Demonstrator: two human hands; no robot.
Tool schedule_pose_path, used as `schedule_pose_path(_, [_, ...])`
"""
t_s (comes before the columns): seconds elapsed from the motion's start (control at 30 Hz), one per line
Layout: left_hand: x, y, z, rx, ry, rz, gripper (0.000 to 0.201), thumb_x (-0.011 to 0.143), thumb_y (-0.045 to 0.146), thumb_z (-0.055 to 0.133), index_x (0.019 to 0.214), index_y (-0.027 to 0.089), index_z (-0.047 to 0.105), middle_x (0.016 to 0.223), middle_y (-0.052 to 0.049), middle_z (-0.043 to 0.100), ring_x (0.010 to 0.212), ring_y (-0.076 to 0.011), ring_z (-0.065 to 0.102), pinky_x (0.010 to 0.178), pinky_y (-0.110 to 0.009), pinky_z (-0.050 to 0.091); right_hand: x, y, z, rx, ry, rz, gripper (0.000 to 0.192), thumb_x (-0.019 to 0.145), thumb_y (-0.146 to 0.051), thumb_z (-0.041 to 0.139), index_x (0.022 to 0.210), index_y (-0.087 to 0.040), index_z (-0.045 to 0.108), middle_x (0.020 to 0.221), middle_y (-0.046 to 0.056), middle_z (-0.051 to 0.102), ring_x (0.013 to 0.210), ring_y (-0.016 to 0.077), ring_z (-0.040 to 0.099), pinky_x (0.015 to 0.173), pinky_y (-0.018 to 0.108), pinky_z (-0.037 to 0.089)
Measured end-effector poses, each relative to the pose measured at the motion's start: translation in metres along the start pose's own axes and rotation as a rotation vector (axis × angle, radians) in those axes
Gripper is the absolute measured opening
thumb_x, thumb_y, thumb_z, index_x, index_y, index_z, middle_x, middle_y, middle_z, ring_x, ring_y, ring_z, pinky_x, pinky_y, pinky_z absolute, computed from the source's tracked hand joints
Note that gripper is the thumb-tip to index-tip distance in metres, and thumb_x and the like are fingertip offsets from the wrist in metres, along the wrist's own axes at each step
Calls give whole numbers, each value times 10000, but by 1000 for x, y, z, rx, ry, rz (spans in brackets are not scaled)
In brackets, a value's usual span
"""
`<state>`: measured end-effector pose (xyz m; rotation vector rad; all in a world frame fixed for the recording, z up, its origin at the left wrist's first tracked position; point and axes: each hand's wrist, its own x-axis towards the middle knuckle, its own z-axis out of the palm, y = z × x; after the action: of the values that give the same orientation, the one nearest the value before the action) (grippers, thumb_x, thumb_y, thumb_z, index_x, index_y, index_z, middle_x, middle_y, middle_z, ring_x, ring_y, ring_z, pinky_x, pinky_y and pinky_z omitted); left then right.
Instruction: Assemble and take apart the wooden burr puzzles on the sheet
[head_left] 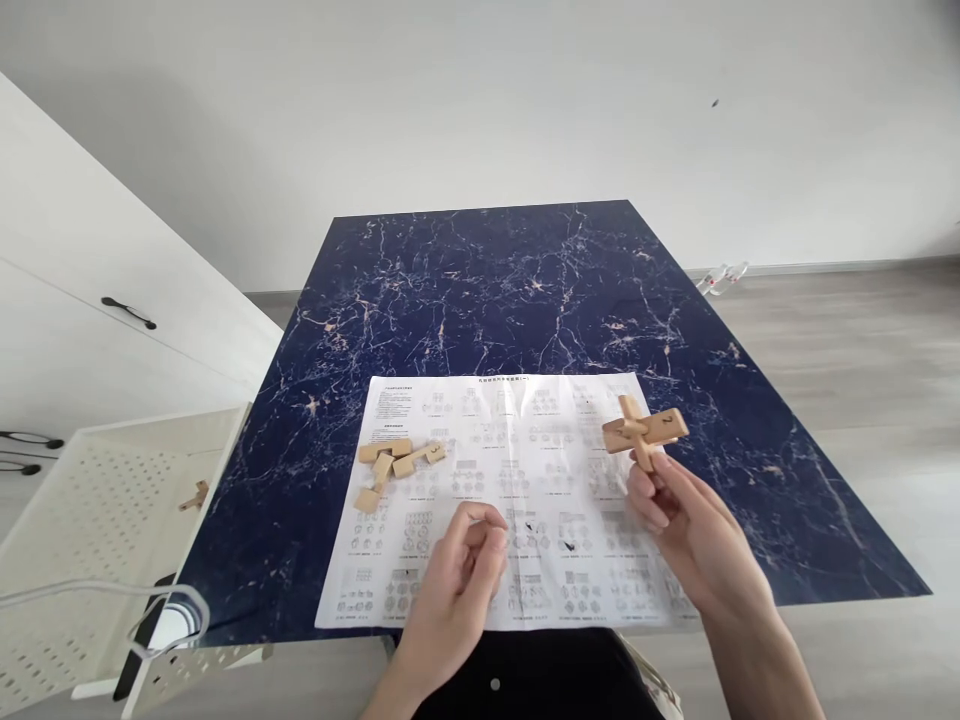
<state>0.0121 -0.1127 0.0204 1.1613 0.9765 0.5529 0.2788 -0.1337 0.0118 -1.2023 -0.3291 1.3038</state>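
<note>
- Head view: the right hand [701, 545] has a wooden cross [636, 428] pinched by its lower stub, thumb against the fingers with only the wood's thickness between them.
- The cross is held up over the right part of the printed sheet [480, 410], just beyond the fingertips. Its longest bar runs sideways, tilted a little up to the right, with a dark number on its right end; a shorter bar crosses it, running away from the hand.
- The left hand [459, 575] is over the near middle of the sheet, fingers loosely curled, thumb tip close to the bent forefinger. No wood shows in it; I cannot tell whether the palm hides anything.
- The loose wooden pieces [385, 451] lie in a small pile on the sheet's left side, ahead and to the left of the left hand, which is much the nearer; the cross is well apart to their right.
- One loose piece lies sideways, one slants toward the person, one slants up to the right. They lie so close that they look likely to block one another; the flat sheet runs between them and the left hand.
- Around: a dark blue table [465, 300] under the sheet, and a white basket [97, 480] and a cord [82, 587] at the left.
</note>
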Motion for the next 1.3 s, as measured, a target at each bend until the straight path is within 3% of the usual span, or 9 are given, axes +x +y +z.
schedule_pose_path(0.27, [2, 6, 4, 137, -5, 65, 332, 1122, 512, 454, 1056, 226, 608, 650, 64, 365, 578, -135, 316, 571, -281, 289, 18, -8, 5, -6, 63, -46, 287, 921, -460, 831, 1033, -214, 733, 783, -18, 489, 569, 96, 371, 440, 208, 363])
schedule_pose_path(0.4, [3, 6, 2, 128, -8, 60, 320, 1117, 490, 478, 1009, 228, 625, 643, 54, 387, 566, -137, 326, 563, -279, 287, 2, 1, 7, -211, 33, -67, 322, 968, -532, 751, 1038, -219, 718, 784, 8, 531, 561, 128, 402, 444, 262, 352])
schedule_pose_path(0.53, [-1, 2, 4, 156, -1, 49, 310, 1119, 466, 481, 1003, 232, 647, 635, 42, 420, 548, -139, 340, 533, -275, 274, -20, 16, 11, -551, -38, -156, 414, 1033, -583, 634, 832, -222, 651, 756, 32, 566, 591, 166, 488, 552, 304, 460])
schedule_pose_path(0.63, [-6, -3, 2, 267, 27, 99, 250, 1125, 393, 484, 1029, 246, 660, 655, 26, 494, 543, -145, 404, 519, -270, 317, -32, 26, 15, -712, -127, -167, 375, 1072, -573, 564, 942, -236, 667, 768, 29, 614, 630, 184, 549, 595, 301, 483])
schedule_pose_path(0.73, [-8, -5, -10, 480, 264, 288, 133, 1103, 261, 530, 1063, 278, 656, 787, -3, 623, 674, -175, 573, 637, -288, 476, -36, 32, 17, -862, -175, -178, 351, 1076, -563, 556, 1002, -252, 699, 823, 40, 687, 684, 202, 615, 622, 305, 484])
schedule_pose_path(0.8, [-6, -3, -23, 670, 566, 435, 125, 1069, 211, 576, 1141, 293, 637, 1025, -48, 669, 946, -233, 650, 823, -354, 553, -35, 33, 17, -922, -187, -208, 341, 1079, -555, 548, 1021, -263, 714, 822, 36, 703, 680, 206, 621, 614, 306, 481])
schedule_pose_path(0.9, [-1, 3, -50, 957, 812, 521, 232, 1034, 290, 651, 1260, 276, 599, 1302, -116, 592, 1262, -338, 558, 1044, -515, 523, -33, 34, 17, -961, -189, -263, 348, 1087, -543, 530, 1005, -266, 724, 787, 28, 700, 633, 201, 602, 583, 301, 481])
schedule_pose_path(1.13, [11, 2, -99, 1109, 604, 348, 800, 988, 579, 693, 1613, 296, 281, 1641, -178, 370, 1517, -424, 352, 1169, -668, 447, -33, 33, 16, -975, -208, -293, 352, 1088, -538, 531, 1005, -265, 736, 768, 33, 709, 616, 200, 613, 547, 291, 481])
schedule_pose_path(1.3, [28, 12, -92, 1149, 389, 347, 704, 1047, 519, 638, 1617, 345, 265, 1645, -150, 375, 1548, -407, 341, 1209, -666, 400, -32, 32, 15, -984, -222, -296, 349, 1093, -527, 529, 991, -262, 733, 763, 36, 705, 619, 199, 604, 561, 295, 487])
